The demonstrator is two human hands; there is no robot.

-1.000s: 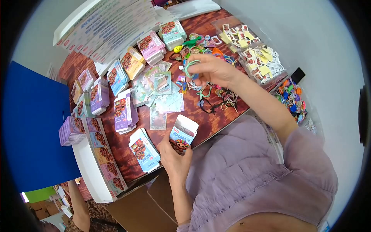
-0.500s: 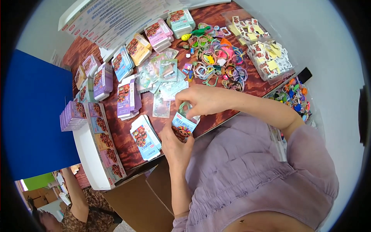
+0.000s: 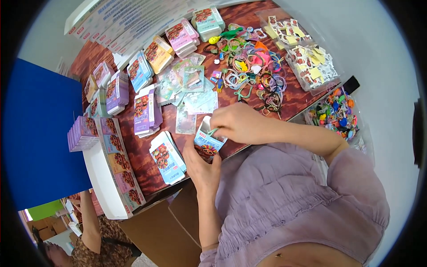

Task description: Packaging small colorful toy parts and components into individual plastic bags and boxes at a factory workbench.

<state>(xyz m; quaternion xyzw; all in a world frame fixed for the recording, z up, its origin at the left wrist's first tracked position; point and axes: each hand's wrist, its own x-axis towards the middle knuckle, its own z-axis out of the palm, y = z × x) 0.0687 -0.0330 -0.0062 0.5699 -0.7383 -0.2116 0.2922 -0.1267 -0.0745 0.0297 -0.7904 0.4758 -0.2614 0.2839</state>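
Note:
My left hand (image 3: 202, 167) grips a small light blue carton (image 3: 208, 144), its open end tilted up and away. Over that opening my right hand (image 3: 233, 123) is closed in a pinch on a green hair tie (image 3: 213, 131), mostly hidden by the fingers and the carton's wall. Left of my left hand lies a stack of flat light blue cartons (image 3: 167, 159). Clear printed packets (image 3: 195, 103) are spread just beyond my hands. A loose heap of coloured hair ties (image 3: 249, 64) covers the table beyond my right hand.
Stacks of purple (image 3: 146, 111), yellow (image 3: 158, 54) and pink cartons (image 3: 181, 38) line the table. A white display tray (image 3: 104, 178) stands at left. Clear trays hold printed cards (image 3: 311, 66) and small colourful trinkets (image 3: 333, 113) at right. Another person's arm (image 3: 91, 222) shows lower left.
My right hand has brought the green hair tie down into the carton's mouth, where it now shows less. The carton has tilted slightly in my left hand. The other person's arm has shifted.

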